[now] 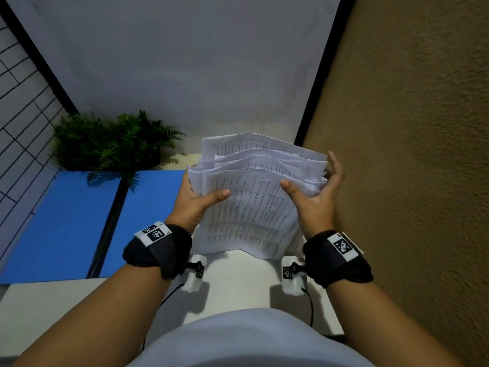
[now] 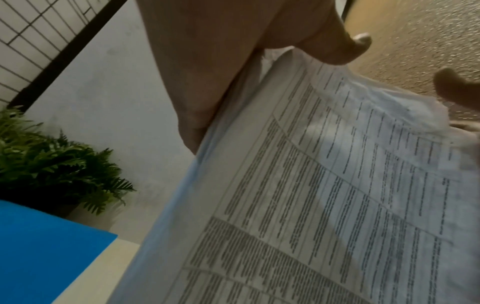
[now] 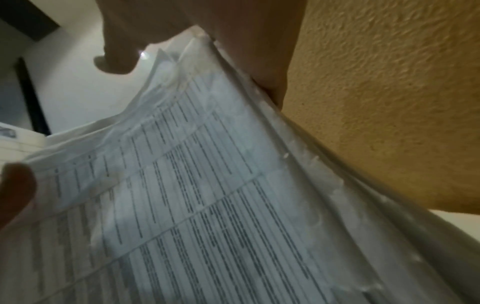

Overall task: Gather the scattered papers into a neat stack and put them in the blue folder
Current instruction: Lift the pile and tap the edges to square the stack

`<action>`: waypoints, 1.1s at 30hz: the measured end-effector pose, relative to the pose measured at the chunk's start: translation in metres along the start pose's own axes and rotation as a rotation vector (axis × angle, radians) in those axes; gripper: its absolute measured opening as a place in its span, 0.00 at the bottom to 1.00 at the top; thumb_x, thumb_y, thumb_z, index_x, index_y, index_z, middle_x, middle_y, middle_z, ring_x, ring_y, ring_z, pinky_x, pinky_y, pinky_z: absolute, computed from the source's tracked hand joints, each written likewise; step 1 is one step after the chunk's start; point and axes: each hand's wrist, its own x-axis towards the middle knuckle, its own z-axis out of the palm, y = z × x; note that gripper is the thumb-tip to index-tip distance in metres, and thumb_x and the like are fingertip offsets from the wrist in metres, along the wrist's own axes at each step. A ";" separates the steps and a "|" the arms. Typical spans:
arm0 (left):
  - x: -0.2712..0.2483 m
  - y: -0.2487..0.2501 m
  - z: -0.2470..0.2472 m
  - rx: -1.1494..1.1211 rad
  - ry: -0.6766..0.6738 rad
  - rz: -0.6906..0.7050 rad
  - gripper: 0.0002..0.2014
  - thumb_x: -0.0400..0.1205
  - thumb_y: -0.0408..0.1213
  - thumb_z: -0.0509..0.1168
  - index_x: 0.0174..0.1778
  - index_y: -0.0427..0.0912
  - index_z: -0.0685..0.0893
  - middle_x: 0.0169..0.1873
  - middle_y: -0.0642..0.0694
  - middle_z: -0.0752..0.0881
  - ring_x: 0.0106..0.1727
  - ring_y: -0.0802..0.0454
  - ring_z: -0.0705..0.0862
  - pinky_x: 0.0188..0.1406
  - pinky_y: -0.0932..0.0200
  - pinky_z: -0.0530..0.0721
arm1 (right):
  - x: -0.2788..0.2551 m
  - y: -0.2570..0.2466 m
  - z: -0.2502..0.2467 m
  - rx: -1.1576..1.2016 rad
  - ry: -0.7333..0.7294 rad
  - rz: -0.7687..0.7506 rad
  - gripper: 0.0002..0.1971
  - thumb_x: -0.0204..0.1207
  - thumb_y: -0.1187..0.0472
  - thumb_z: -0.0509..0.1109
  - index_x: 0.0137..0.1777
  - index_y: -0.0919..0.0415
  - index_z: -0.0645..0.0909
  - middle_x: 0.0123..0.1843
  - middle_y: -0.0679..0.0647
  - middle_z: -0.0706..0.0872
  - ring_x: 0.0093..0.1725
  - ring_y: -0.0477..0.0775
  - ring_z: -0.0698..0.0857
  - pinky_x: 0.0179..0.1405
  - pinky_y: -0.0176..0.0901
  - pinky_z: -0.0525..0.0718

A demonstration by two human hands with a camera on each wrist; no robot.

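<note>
A loose stack of printed papers [image 1: 251, 207] stands upright over the white table [image 1: 238, 276], its top edges fanned and uneven. My left hand [image 1: 195, 200] grips the stack's left edge, thumb across the front sheet and fingers behind. My right hand [image 1: 315, 197] lies against the right edge with its fingers straight up and the thumb hovering over the front sheet. The blue folder [image 1: 66, 221] lies open and flat on the table to the left. In the left wrist view the papers [image 2: 311, 205] fill the frame beside the folder [image 2: 39, 246]. The right wrist view shows the sheets' ragged side edges [image 3: 298, 164].
A green fern-like plant [image 1: 105, 144] stands at the back left, its fronds overhanging the folder's far edge. A rough brown wall [image 1: 410, 154] runs close along the right of the table. A white wall is behind, and a black-framed grid panel [image 1: 21, 88] is at far left.
</note>
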 end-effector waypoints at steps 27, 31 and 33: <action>-0.001 0.030 0.021 0.056 0.377 0.254 0.06 0.84 0.41 0.67 0.44 0.56 0.87 0.39 0.57 0.86 0.43 0.56 0.83 0.46 0.57 0.83 | 0.000 0.002 0.013 -0.318 0.124 -0.437 0.07 0.78 0.67 0.70 0.52 0.56 0.86 0.63 0.40 0.71 0.61 0.37 0.75 0.59 0.36 0.81; -0.005 0.035 0.026 0.079 0.335 0.298 0.03 0.81 0.42 0.72 0.47 0.53 0.86 0.42 0.56 0.87 0.44 0.58 0.85 0.45 0.63 0.86 | 0.002 0.000 0.016 -0.342 0.093 -0.428 0.04 0.78 0.68 0.70 0.48 0.58 0.83 0.61 0.35 0.69 0.59 0.33 0.75 0.53 0.26 0.80; -0.004 0.036 0.028 0.087 0.351 0.302 0.03 0.80 0.41 0.74 0.46 0.51 0.87 0.40 0.55 0.88 0.42 0.58 0.86 0.43 0.63 0.86 | 0.006 0.000 0.017 -0.356 0.120 -0.415 0.07 0.79 0.69 0.67 0.48 0.56 0.79 0.58 0.36 0.70 0.56 0.32 0.75 0.53 0.27 0.80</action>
